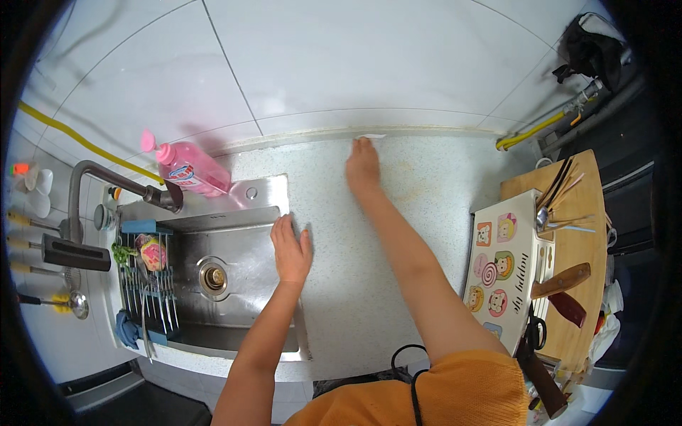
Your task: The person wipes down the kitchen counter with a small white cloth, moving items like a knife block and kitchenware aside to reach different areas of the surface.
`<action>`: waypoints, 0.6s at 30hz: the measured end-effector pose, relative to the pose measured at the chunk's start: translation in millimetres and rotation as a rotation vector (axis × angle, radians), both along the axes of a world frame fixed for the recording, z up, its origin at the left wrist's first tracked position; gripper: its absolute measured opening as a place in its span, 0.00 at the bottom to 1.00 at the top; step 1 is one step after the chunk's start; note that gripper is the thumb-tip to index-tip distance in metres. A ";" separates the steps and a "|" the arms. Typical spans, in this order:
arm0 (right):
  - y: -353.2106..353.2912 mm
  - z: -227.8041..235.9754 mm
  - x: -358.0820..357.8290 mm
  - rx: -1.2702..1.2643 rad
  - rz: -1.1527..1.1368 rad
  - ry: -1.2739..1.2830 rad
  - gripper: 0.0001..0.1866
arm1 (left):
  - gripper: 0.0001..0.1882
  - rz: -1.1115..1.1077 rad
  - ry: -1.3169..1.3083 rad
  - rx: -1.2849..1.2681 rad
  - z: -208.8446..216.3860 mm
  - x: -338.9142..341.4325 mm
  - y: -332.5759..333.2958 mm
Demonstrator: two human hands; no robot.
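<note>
Nearest edge: While an orange top fills the bottom, a dark cord hangs against it.
Tabletop: pale and speckled, lying between the steel sink on the left and a white box on the right.
White box: decorated with cartoon faces; a wooden knife handle and black scissor handles stick out along its right side, beside a wooden board.
Left hand: over the sink's right rim, palm down, fingers side by side and thumb spread away, gripping nothing.
Dish rack: across the sink's left part, with blue ends and a pink-and-yellow item in it.
Right hand: arm stretched to the back of the tabletop, fingers close together and bent (whether they pinch or only press, I cannot tell).
White strip: right at that hand's fingertips, just beyond them and poking out to their right, along the foot of the wall; well apart from the left hand.
Pink bottle: behind the sink, left of the strip, near the dark tap.
Wall: pale tiles, with a yellow pipe at left.
</note>
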State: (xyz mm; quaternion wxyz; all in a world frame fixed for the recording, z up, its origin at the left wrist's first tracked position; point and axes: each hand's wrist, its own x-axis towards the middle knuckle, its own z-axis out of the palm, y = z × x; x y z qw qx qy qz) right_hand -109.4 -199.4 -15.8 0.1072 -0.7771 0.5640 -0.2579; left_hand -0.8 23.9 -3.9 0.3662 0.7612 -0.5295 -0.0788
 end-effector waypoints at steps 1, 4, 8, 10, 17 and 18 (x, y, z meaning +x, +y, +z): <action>-0.1 -3.6 4.0 -0.040 0.026 0.006 0.18 | 0.25 -0.003 0.000 0.005 1.1 -1.2 -1.6; 3.9 -7.7 10.4 -0.118 0.170 0.007 0.17 | 0.25 -0.008 -0.014 0.024 3.0 -2.8 -2.7; 4.0 -7.8 -5.8 -0.157 0.337 0.022 0.18 | 0.24 -0.025 -0.057 0.029 3.0 -0.1 -1.2; -12.1 -9.3 -29.6 -0.201 0.327 0.065 0.19 | 0.24 -0.028 -0.059 0.021 3.4 0.2 -1.7; -60.3 14.5 -162.7 0.087 0.060 0.182 0.22 | 0.23 -0.023 -0.053 0.020 2.8 0.0 0.4; -65.1 12.5 -177.9 0.063 0.011 0.164 0.22 | 0.23 -0.023 -0.076 0.019 2.3 0.0 -0.2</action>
